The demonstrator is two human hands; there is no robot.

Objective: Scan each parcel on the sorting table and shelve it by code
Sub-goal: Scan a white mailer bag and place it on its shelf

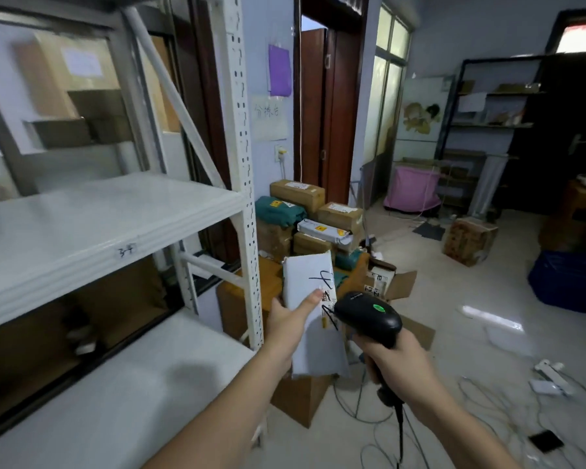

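My left hand [290, 318] grips a flat white parcel [307, 279] with black marker writing, thumb across its front. It is held upright in front of me, to the right of the white metal shelving unit [247, 184]. My right hand [398, 362] holds a black barcode scanner [369, 314] by its handle. A green light shows on the scanner's top, and its head points at the parcel's lower right edge, close to it. A pile of brown boxes and bagged parcels [313, 214] lies on the sorting table behind the parcel.
The shelf board [92, 225] at my left carries a small tag reading 3-4; a lower board [115, 394] lies beneath. Open cardboard boxes [393, 282] stand on the floor ahead. Cables [508, 404] trail over the floor at right. A blue crate [569, 282] sits far right.
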